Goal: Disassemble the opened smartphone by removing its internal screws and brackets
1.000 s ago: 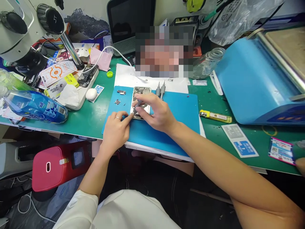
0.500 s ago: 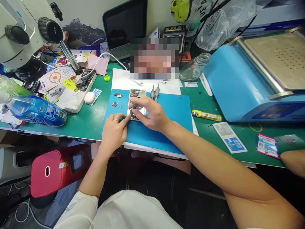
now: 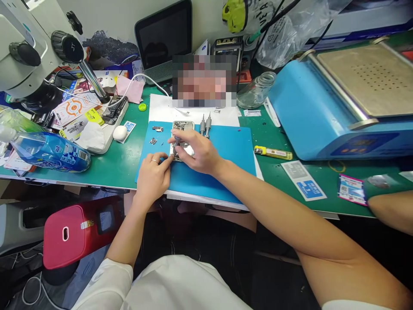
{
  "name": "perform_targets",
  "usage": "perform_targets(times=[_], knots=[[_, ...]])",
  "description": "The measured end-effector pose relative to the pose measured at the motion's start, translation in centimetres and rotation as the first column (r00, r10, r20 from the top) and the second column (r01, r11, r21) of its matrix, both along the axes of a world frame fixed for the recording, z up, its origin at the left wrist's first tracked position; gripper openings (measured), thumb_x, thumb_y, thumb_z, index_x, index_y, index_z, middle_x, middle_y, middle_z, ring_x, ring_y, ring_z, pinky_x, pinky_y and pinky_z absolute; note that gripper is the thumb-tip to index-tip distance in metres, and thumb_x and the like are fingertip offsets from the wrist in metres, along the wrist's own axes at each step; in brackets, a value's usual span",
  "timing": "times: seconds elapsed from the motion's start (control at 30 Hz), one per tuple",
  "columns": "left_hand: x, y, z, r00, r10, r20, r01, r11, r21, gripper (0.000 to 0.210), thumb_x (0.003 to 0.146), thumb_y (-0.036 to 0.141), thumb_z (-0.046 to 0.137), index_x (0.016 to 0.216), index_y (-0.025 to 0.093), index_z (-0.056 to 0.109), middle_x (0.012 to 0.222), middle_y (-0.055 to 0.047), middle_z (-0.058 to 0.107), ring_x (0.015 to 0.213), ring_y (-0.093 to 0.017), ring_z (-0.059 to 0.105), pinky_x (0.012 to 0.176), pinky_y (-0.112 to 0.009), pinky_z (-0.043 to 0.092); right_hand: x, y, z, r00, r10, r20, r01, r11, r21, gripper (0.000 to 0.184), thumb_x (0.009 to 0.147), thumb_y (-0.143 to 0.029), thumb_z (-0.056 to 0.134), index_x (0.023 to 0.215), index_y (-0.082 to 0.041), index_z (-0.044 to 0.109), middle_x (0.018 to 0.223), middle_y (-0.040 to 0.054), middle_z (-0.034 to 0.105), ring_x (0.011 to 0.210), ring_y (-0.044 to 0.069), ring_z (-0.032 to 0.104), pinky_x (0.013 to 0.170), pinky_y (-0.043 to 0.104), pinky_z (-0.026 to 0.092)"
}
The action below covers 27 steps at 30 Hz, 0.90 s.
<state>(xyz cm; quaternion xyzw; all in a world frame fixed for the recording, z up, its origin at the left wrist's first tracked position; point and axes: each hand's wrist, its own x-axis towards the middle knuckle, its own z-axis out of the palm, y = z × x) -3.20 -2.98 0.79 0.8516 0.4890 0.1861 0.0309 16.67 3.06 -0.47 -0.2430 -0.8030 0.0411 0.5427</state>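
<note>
Head view, the sole feed: I read the step in hand as driver work at the near end of the opened phone (image 3: 183,125). The phone lies flat on the blue mat (image 3: 226,165), left of the mat's centre, its interior exposed and partly covered by my right hand (image 3: 201,150). In my judgement, the next move calls for an upright driver, light downward pressure and a phone that cannot slide.

Right grip: thumb and fingers are clamped on the driver (image 3: 177,143), which stands roughly upright over the phone. I cannot tell whether its tip is seated; the contact is too small to resolve. The forearm enters from the lower right, with the wrist above the mat and the fingers curled around the handle.

Left grip: my left hand (image 3: 155,172) rests palm down on the mat, fingers bent, index fingertip at the phone's near left corner. I cannot tell whether thumb and finger are pinched together there.

Two spare drivers (image 3: 208,125) lie beyond the right hand; a small component (image 3: 158,128) sits left of the phone
</note>
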Motion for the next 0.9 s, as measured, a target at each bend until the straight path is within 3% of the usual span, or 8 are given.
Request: perform_targets(times=[0.37, 0.9], knots=[[-0.04, 0.03, -0.05, 1.0, 0.003, 0.004, -0.003, 1.0, -0.001, 0.039, 0.106, 0.018, 0.049, 0.137, 0.022, 0.073, 0.126, -0.011, 0.073, 0.103, -0.027, 0.062, 0.091, -0.044, 0.052, -0.1, -0.14, -0.46, 1.0, 0.009, 0.005, -0.008, 0.996, -0.089, 0.045, 0.107, -0.024, 0.057, 0.151, -0.028, 0.051, 0.105, 0.0041, 0.078, 0.094, 0.02, 0.075, 0.086, 0.035, 0.064], [0.0, -0.04, 0.03, 1.0, 0.003, 0.004, -0.003, 1.0, 0.008, 0.037, 0.108, 0.019, 0.05, 0.138, 0.021, 0.072, 0.127, -0.011, 0.073, 0.104, -0.027, 0.063, 0.092, -0.042, 0.051, 0.3, -0.44, 0.21, 1.0, 0.03, 0.008, -0.028, 0.992, -0.12, 0.047, 0.106, -0.018, 0.057, 0.152, -0.026, 0.051, 0.106, 0.0042, 0.077, 0.098, 0.018, 0.077, 0.089, 0.034, 0.066]])
